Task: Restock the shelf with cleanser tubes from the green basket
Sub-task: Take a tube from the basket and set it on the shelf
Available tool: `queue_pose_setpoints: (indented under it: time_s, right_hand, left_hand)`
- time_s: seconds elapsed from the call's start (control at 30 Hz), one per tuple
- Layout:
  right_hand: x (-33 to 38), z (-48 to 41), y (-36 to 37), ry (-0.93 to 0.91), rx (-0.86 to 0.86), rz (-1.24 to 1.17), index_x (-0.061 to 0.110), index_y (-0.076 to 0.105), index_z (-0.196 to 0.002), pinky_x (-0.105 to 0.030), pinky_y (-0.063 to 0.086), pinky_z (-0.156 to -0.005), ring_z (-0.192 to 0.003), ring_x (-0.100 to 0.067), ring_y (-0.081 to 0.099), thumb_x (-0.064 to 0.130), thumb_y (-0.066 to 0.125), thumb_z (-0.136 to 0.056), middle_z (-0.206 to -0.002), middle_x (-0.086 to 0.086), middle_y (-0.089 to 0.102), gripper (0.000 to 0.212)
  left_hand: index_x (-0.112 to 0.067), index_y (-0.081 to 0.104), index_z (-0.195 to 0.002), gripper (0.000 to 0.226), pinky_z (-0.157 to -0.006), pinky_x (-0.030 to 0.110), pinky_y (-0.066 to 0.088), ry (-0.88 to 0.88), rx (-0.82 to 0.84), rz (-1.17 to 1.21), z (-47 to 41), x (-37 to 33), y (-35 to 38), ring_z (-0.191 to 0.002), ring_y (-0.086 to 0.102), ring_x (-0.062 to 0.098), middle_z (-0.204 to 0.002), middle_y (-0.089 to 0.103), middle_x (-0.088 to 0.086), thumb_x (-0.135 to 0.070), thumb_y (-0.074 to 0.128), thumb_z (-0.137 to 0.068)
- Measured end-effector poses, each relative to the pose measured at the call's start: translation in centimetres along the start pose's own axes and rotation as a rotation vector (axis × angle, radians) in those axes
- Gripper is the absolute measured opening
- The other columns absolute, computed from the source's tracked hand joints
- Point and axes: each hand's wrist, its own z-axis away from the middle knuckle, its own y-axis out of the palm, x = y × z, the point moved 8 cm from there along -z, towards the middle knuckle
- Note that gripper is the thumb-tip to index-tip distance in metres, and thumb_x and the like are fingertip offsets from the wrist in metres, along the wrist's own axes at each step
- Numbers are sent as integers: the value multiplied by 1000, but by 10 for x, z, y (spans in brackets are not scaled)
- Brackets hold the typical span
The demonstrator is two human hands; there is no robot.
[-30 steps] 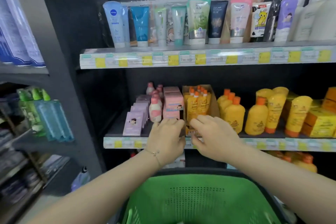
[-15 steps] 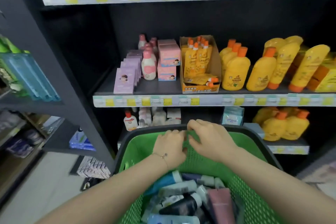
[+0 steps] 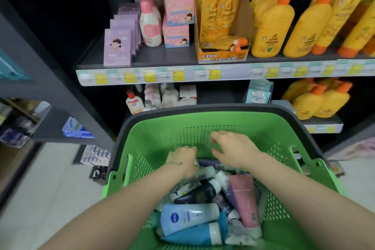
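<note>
The green basket [image 3: 162,134] sits below me, with several cleanser tubes piled in its near half. Among them lie a light blue tube [image 3: 188,219], a darker blue tube [image 3: 192,234], a navy tube [image 3: 197,193] and a pink tube [image 3: 244,199]. My left hand [image 3: 182,159] is down at the far end of the pile, knuckles up, and its fingertips are hidden among the tubes. Just to its right, my right hand [image 3: 231,146] hovers over the basket's far wall with loosely curled fingers and holds nothing. The shelf of upright tubes is out of view above.
A shelf [image 3: 182,75] straight ahead carries purple boxes [image 3: 117,46], pink boxes [image 3: 176,16], a carton of orange pouches [image 3: 221,20] and yellow bottles [image 3: 269,24]. A lower shelf behind the basket holds small bottles and more yellow bottles [image 3: 318,101]. Another rack [image 3: 46,91] stands at left.
My view has tipped down from the upper shelves to the basket. Both hands dropped from the shelf edge, past the basket's far rim, into the basket over the tubes.
</note>
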Motion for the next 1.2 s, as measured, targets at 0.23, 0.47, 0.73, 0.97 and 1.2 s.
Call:
queue_pose_setpoints:
  time_s: [0.23,0.47,0.73,0.97,1.2]
  right_hand:
    - [-13,-6,23,63,189,-14,19,56,-110,-36,50,-78,-96,-24,58,32,51,-91,-113,-2,60,23]
    - [-8,-3,41,64,321,-8,16,57,-107,-32,45,-67,-87,-25,57,43,51,-92,-103,-5,61,32]
    - [-2,-4,43,46,346,-9,17,58,-107,-33,48,-71,-88,-26,58,42,51,-92,-103,-5,61,30]
    - [-1,-2,49,32,372,9,17,55,-98,-35,50,-69,-81,-26,57,31,54,-89,-91,-4,57,17]
    - [-12,3,73,66,471,-58,16,54,-118,-40,53,-82,-95,-26,60,32,63,-84,-111,-6,61,38]
  left_hand:
    - [-12,49,-122,34,-88,39,48,-6,168,-110,-4,15,33,-102,58,26,-115,57,8,-23,54,-91]
    - [-9,48,-124,33,-79,34,53,13,285,-167,0,23,68,-98,63,25,-112,59,9,-3,49,-92]
    - [-6,43,-127,36,-74,35,51,44,289,-131,-2,20,63,-97,62,29,-113,57,13,-6,51,-92]
    - [-7,44,-120,29,-71,38,52,63,239,158,-12,1,33,-87,60,27,-104,58,12,-4,44,-91]
    - [-9,49,-125,34,-78,29,45,14,191,455,-13,-2,3,-99,55,21,-119,55,8,-3,43,-91]
